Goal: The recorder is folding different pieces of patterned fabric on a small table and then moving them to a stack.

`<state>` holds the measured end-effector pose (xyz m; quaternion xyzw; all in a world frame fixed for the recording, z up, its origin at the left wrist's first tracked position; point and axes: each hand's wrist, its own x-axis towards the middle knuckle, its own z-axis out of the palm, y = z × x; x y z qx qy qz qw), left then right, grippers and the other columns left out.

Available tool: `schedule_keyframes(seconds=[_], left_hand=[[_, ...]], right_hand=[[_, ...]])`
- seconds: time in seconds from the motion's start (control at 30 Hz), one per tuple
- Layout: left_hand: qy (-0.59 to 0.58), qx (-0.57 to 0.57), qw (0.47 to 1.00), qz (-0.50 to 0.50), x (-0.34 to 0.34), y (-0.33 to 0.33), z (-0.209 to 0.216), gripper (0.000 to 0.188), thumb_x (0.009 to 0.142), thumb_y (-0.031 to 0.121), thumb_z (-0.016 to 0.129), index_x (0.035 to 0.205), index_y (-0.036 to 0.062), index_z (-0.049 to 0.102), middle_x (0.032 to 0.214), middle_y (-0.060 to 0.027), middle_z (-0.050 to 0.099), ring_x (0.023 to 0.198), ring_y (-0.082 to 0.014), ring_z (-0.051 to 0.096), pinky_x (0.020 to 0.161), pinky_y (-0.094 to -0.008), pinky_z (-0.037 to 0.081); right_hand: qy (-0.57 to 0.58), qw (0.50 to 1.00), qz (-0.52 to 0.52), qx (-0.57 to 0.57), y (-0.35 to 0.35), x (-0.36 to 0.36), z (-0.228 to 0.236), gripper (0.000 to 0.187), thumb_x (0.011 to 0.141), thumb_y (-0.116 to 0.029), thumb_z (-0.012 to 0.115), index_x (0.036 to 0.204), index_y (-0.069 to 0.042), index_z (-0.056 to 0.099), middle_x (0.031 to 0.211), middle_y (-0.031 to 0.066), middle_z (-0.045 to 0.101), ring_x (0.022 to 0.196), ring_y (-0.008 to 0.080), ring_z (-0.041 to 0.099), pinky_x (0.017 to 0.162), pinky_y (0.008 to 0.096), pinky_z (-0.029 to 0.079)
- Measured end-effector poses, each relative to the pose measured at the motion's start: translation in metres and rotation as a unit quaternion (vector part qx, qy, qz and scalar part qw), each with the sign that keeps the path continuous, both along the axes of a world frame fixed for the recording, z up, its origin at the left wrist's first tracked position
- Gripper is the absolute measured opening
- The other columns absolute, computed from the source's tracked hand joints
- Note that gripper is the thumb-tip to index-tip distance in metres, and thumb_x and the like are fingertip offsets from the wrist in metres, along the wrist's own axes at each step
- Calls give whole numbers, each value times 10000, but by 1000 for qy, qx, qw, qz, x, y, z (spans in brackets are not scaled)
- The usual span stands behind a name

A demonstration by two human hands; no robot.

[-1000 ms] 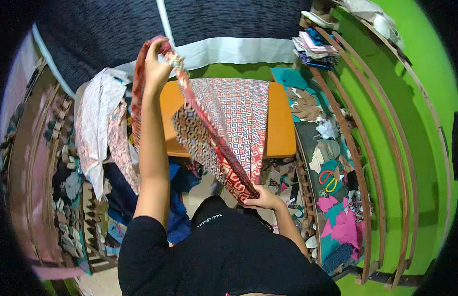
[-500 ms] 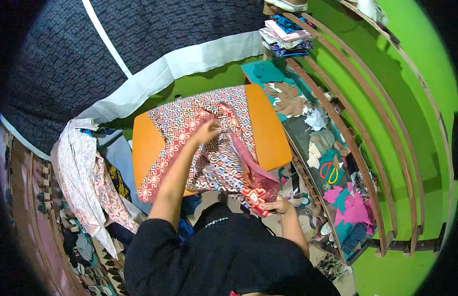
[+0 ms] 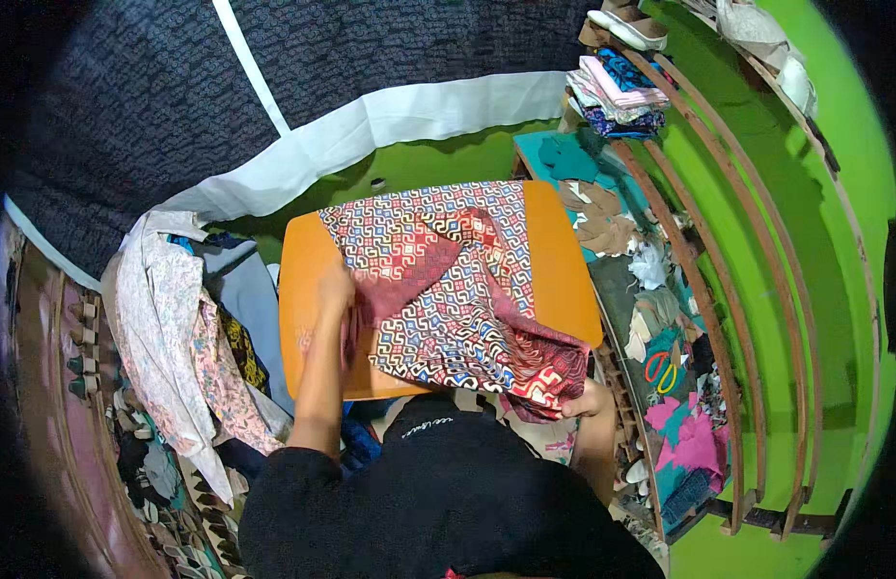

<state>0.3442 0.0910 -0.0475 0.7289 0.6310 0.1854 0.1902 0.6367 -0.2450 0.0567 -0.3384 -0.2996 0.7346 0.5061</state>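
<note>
Left hand (image 3: pixel 336 289) has swept leftward across the geometric-print cloth (image 3: pixel 438 333).
Draped over the orange table (image 3: pixel 565 265), the cloth lies flat along its far side, rumpled nearer — apparently only partly spread. Right hand (image 3: pixel 590 397) clenches its near right end; left fingers blur, grip untellable. White script (image 3: pixel 431 426) marks black clothing (image 3: pixel 448 511).
</note>
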Motion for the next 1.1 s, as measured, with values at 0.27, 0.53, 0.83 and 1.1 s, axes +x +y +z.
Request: schedule_keyframes(seconds=[0.27, 0.53, 0.83, 1.1], left_hand=[[-339, 261, 865, -261, 115, 139, 123, 418, 780, 130, 517, 1148, -6, 371, 1063, -210, 494, 1014, -300, 477, 866, -345, 371], [-77, -268, 866, -415, 67, 48, -19, 590, 868, 486, 205, 1006, 57, 586, 966, -151, 584, 942, -261, 525, 865, -350, 370], [-26, -146, 875, -460, -20, -84, -55, 589, 767, 634, 195, 1066, 285, 565, 1381, -55, 158, 1271, -336, 13, 985, -528, -12], [-63, -7, 921, -383, -43, -152, -37, 318, 674, 198, 581, 954, 48, 590, 1184, -121, 463, 1178, -355, 306, 970, -518, 174]], right_hand=[[-11, 999, -28, 17, 2, -8, 0, 609, 600, -135, 701, 1127, 27, 442, 1059, 81, 536, 914, 183, 525, 788, 294, 409], [-12, 998, -63, -27, -3, -6, 0, 587, 605, -181, 698, 1097, 35, 462, 975, 92, 564, 887, 186, 536, 770, 288, 416], [-269, 948, -146, -85, 29, 19, 17, 557, 737, -153, 629, 1201, -19, 352, 1125, 52, 480, 1002, 128, 460, 883, 293, 361], [-469, 881, -29, 62, 101, 55, 42, 311, 788, -163, 561, 1042, 9, 508, 949, 32, 569, 835, 93, 505, 763, 266, 408]])
